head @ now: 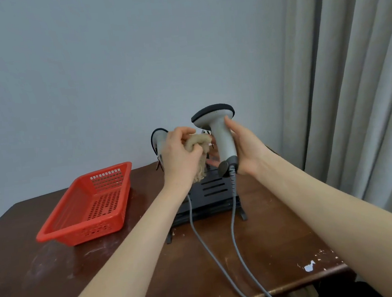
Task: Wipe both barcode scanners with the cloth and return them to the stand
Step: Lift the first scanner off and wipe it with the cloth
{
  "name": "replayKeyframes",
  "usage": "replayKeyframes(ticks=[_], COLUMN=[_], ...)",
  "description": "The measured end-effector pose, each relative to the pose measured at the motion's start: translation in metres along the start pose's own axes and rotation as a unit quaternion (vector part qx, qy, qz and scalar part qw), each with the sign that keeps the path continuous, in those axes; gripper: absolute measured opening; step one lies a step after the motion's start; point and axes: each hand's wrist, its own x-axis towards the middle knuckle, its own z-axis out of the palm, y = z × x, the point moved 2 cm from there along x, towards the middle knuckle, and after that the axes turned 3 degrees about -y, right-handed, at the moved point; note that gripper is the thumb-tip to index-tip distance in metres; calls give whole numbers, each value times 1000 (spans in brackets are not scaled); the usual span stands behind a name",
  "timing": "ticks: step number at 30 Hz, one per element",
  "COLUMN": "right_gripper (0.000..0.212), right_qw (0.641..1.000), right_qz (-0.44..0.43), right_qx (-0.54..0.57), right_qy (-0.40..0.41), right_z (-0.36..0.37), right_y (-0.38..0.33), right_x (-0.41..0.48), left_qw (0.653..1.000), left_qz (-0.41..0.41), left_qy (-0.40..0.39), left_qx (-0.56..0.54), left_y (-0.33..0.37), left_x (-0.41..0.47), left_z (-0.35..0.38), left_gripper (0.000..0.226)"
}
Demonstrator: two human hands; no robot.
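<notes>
Cable trails from a likely light, rigid scanner, right fingers wrapped round its slim handle, left fingers clutching the soft cloth

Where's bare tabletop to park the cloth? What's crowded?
Free: front-left table, between the red basket and the near edge; also the strip right of the stand, toward the curtain. Crowded: the centre, where two cables run from the stand to the front edge.
</notes>
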Motion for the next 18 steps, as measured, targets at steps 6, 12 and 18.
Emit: replayKeyframes(ticks=[6, 12, 18], right_gripper=[38, 36, 34], right_qw=[1000, 1000, 1000], right_qz=[12, 27, 11], right_qx=[-15, 14, -5], right_qy=[-25, -8, -1], right_z=[7, 5, 11], right_y=[4, 5, 8], right_x=[-1, 0, 2], left_qw=[999, 996, 987], left_qz=[24, 3, -101], left_qy=[-20, -61, -87], left_qx=[4, 66, -87], left_y=[7, -2, 2], left_x=[-1, 0, -3], left_z=[17, 18, 15], left_gripper=[21, 16, 21])
